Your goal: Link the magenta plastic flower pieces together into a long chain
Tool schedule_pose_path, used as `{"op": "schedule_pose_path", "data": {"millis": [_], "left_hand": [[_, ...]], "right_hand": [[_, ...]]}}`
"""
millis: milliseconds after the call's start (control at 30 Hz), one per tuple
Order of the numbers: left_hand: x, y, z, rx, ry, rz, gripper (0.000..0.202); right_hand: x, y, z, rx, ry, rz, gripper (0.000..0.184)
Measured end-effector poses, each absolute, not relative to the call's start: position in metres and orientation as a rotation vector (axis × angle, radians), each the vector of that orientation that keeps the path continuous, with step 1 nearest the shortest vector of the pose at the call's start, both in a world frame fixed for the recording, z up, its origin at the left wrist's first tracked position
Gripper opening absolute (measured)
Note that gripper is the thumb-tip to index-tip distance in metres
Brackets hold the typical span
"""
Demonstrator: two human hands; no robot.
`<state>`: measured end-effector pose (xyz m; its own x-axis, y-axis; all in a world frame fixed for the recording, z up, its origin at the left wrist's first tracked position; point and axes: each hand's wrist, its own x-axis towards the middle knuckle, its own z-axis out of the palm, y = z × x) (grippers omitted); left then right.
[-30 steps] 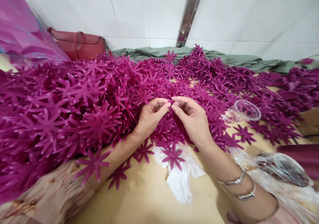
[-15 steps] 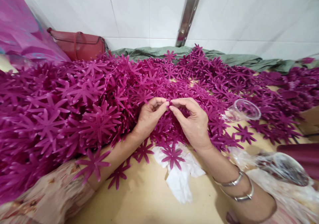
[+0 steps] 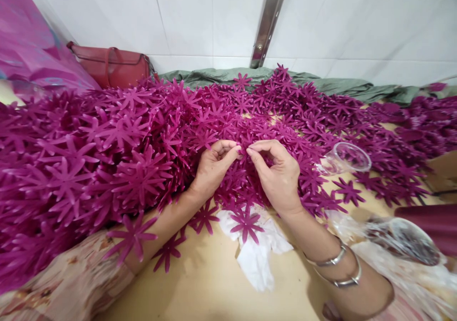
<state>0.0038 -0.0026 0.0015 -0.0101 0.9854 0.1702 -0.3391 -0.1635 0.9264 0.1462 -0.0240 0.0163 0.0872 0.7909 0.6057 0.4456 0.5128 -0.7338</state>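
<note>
A wide heap of magenta flower-shaped petal pieces (image 3: 139,178) with narrow rounded arms spreads across the table, and both hands are over its front part. My left hand (image 3: 216,164) is pinched, thumb against forefinger, with a small magenta bit showing at the tips. Close to it on the right, my right hand (image 3: 276,173) also pinches; what it holds, if anything, is too small to make out. A narrow gap separates the two sets of fingertips. Below them, a single magenta flower piece (image 3: 247,223) lies on a crumpled white tissue (image 3: 257,261). Another flower piece (image 3: 132,237) rests on the left forearm.
A clear plastic cup (image 3: 352,156) lies on its side at the right. Nearer me are a plastic-wrapped dark item (image 3: 410,240) and a dark red object (image 3: 424,223). A red handbag (image 3: 112,66) and green cloth (image 3: 214,75) lie along the tiled wall.
My right fingertips have moved slightly right, away from the left ones, so a small gap has opened between them. The left hand has hardly moved.
</note>
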Motion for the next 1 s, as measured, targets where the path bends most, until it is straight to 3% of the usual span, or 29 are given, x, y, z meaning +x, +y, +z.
{"op": "schedule_pose_path", "data": {"millis": [367,500,700,733,867,1000], "left_hand": [[0.003,0.004,-0.010,0.948,0.881,1.637,0.021],[0.003,0.006,-0.014,0.938,0.860,1.619,0.019],[0.003,0.007,-0.015,0.892,0.869,1.631,0.021],[0.004,0.007,-0.014,0.879,0.866,1.631,0.021],[0.004,0.006,-0.012,0.876,0.850,1.630,0.021],[0.004,0.006,-0.012,0.914,0.853,1.629,0.019]], "right_hand": [[0.165,0.003,0.003,-0.886,-0.819,0.940,0.020],[0.167,0.004,0.009,-0.829,-0.644,1.229,0.011],[0.168,0.001,0.026,-0.771,-0.482,1.492,0.054],[0.168,0.000,0.027,-0.771,-0.486,1.498,0.052],[0.169,-0.001,0.024,-0.793,-0.605,1.486,0.013],[0.165,0.001,0.015,-0.827,-0.728,1.340,0.016]]}}
